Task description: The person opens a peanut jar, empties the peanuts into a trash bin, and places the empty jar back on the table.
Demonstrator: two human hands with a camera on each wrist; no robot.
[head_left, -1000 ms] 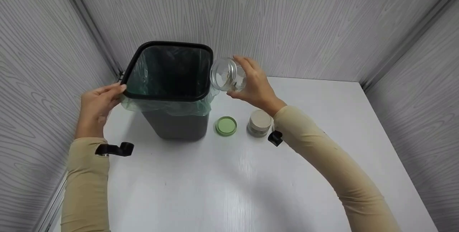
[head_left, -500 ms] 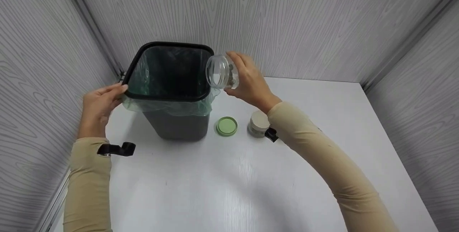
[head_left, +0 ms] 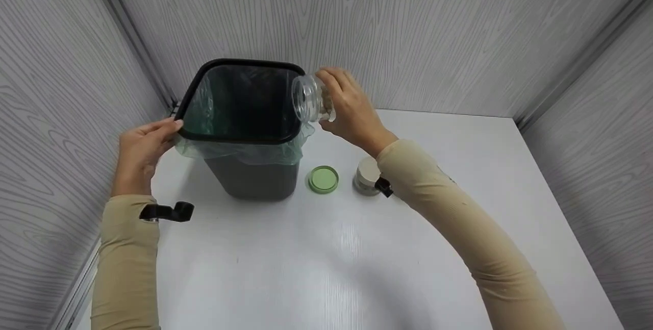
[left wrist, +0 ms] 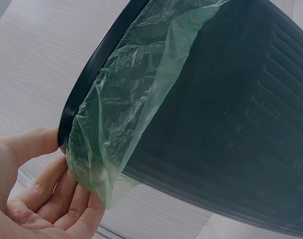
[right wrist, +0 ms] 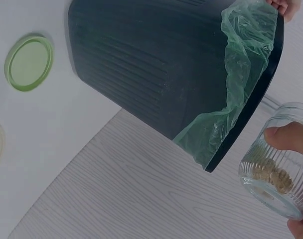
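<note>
Right hand (head_left: 349, 110) tips a ribbed clear glass jar (head_left: 307, 98) over the dark lined bin (head_left: 240, 138); left hand (head_left: 143, 149), fingers relaxed, steadies its rim. More tilt looks needed.

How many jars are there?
2. A clear jar is tipped at the bin rim in the right hand; a lidded jar stands on the table, partly behind the sleeve.

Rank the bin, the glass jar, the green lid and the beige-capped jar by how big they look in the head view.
1. Bin, by far the largest.
2. Glass jar, held tipped at the bin's rim by the right hand.
3. Green lid and beige-capped jar: too alike to rank, and the sleeve partly hides the jar.
</note>
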